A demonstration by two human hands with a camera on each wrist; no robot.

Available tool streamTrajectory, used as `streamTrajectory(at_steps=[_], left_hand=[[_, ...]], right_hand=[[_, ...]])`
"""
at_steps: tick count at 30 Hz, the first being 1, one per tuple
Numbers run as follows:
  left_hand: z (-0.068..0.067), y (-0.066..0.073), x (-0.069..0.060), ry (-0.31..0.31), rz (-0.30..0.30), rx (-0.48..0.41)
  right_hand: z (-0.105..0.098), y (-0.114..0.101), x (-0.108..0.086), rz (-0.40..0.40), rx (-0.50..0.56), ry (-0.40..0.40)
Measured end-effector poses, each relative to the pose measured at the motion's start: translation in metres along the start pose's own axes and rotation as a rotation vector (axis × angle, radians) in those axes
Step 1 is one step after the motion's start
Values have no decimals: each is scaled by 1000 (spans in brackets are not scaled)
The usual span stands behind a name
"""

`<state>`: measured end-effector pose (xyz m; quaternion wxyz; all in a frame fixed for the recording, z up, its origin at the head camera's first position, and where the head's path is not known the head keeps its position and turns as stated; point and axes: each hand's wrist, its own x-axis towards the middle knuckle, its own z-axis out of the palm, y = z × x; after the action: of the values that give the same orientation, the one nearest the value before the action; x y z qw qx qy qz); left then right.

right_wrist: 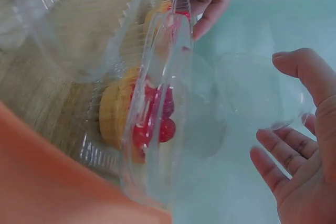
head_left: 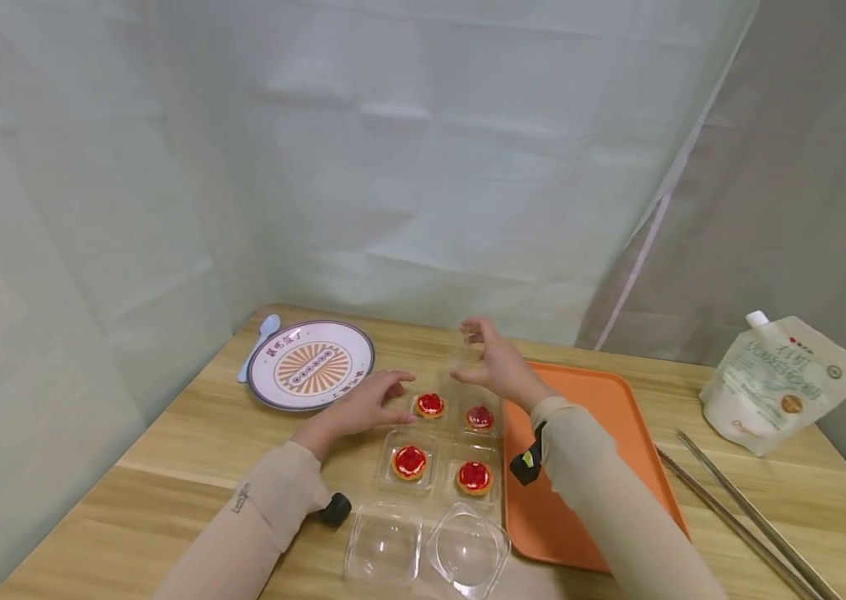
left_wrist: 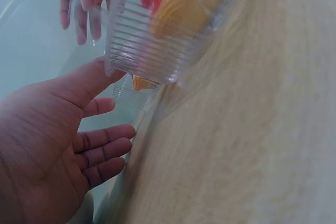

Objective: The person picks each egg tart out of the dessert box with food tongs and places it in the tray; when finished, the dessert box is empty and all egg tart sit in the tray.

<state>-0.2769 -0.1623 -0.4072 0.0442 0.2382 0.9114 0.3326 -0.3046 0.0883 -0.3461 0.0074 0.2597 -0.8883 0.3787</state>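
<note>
My right hand (head_left: 501,362) holds a clear plastic lid (right_wrist: 252,90) between thumb and fingers, above the back pair of tarts. My left hand (head_left: 362,406) hovers with fingers spread beside the back-left tart (head_left: 430,406), holding nothing; in the left wrist view a container partly hides its thumb tip. That tart and the back-right one (head_left: 478,418) carry red fruit topping and sit in clear square containers. Closer to me are a front-left tart (head_left: 409,462) and a front-right tart (head_left: 474,477), also in clear containers. Two loose clear lids (head_left: 383,546) lie at the front.
An orange tray (head_left: 610,392) lies right of the tarts, under my right forearm. Metal tongs (head_left: 748,517) and an upright white spouted pouch (head_left: 783,383) are farther right. A patterned plate (head_left: 265,375) and a pale blue spoon (head_left: 259,346) lie at the back left.
</note>
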Motion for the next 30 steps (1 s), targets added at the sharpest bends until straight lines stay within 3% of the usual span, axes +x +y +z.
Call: streamTrajectory(at_steps=[7, 16, 30], left_hand=[[1, 1, 0, -3, 15, 3], [0, 2, -1, 4, -10, 10], [2, -1, 0, 1, 1, 2]], right_hand=[[11, 3, 13, 34, 16, 18], [23, 6, 24, 114, 39, 10], [20, 14, 26, 196, -200, -121]])
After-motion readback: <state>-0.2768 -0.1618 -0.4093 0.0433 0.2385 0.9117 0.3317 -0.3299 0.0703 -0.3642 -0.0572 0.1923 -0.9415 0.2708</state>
